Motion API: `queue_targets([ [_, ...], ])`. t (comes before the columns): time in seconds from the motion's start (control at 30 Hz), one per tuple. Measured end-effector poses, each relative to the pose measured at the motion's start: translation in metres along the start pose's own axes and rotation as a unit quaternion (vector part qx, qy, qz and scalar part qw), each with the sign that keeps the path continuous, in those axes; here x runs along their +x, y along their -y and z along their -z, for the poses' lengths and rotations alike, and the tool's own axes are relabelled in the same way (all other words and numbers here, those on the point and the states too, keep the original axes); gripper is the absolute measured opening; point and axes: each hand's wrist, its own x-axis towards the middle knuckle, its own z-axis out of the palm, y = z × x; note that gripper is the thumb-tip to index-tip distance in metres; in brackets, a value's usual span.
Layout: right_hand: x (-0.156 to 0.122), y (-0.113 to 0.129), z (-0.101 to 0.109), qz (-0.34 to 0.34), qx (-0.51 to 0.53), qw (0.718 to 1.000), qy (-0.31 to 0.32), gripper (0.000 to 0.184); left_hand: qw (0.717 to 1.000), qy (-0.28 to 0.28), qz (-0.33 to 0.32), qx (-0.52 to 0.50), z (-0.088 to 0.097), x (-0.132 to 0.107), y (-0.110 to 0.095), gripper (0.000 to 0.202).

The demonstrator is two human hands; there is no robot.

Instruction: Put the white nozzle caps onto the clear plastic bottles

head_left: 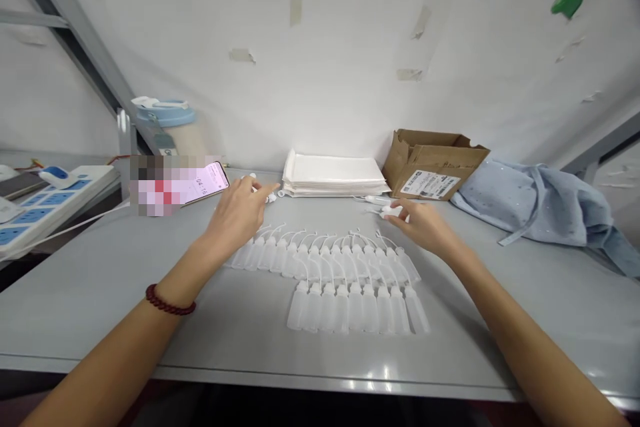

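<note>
My left hand (240, 208) reaches forward over the grey table (100, 280), index finger stretched toward a small white bottle (271, 197) lying near a stack of white bags (333, 177); nothing is held in it. My right hand (420, 221) has its fingers closed on a small white bottle (391, 211) just behind the rows. Two rows of small translucent squeeze bottles with tethered caps lie side by side: a long back row (325, 255) and a shorter front row (357, 307).
A phone (200, 183) leans at the back left beside a blue-lidded jar (167, 120). A power strip (45, 203) lies far left. An open cardboard box (433, 163) and light-blue cloth (540, 203) sit at the back right.
</note>
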Motion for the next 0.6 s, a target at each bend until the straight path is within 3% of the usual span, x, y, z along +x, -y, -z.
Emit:
queue_targets([
  [0.17, -0.014, 0.003, 0.019, 0.057, 0.013, 0.997, 0.052, 0.027, 0.998, 0.051, -0.019, 0.014, -0.012, 0.022, 0.006, 0.031],
  [0.4, -0.029, 0.003, 0.032, -0.009, -0.008, 0.98, 0.196, 0.026, 0.994, 0.096, -0.048, 0.005, -0.038, 0.035, 0.011, 0.025],
  [0.6, -0.035, 0.003, 0.041, -0.027, 0.005, 0.973, 0.231, 0.023, 0.995, 0.076, -0.055, -0.042, -0.038, 0.036, 0.011, 0.031],
])
